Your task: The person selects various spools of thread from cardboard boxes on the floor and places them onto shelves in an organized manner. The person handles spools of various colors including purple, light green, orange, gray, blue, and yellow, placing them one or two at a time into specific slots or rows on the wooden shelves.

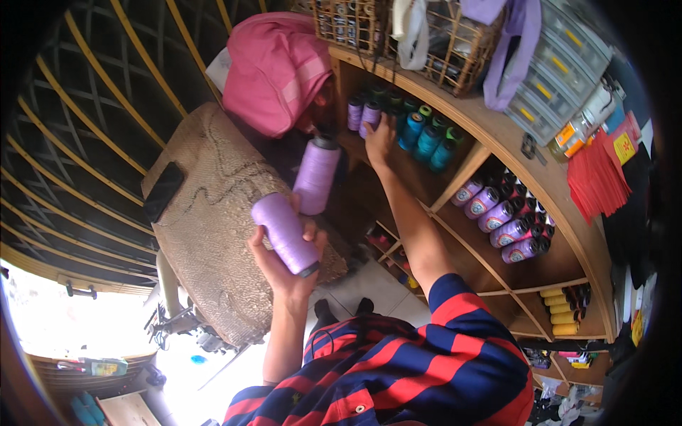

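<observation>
My left hand (288, 259) is wrapped round a lilac cone of thread (284, 231), tilted with its dark base end toward me. Just beyond it is a second lilac cone (316, 176) with a black top; its lower end sits close to my left fingers, and I cannot tell whether they hold it too. My right arm reaches forward into a wooden shelf compartment, where my right hand (381, 140) closes on a smaller lilac spool (369, 116). Beside that spool stand another lilac spool (354, 113) and several teal spools (428, 142).
Lilac spools (496, 219) and yellow spools (564, 312) fill lower compartments of the shelf (465, 174). Wicker baskets (455, 57) and clear drawers (550, 85) stand on top. At left are a cloth-covered surface (213, 227) with a black phone (164, 192), and a pink bag (277, 71).
</observation>
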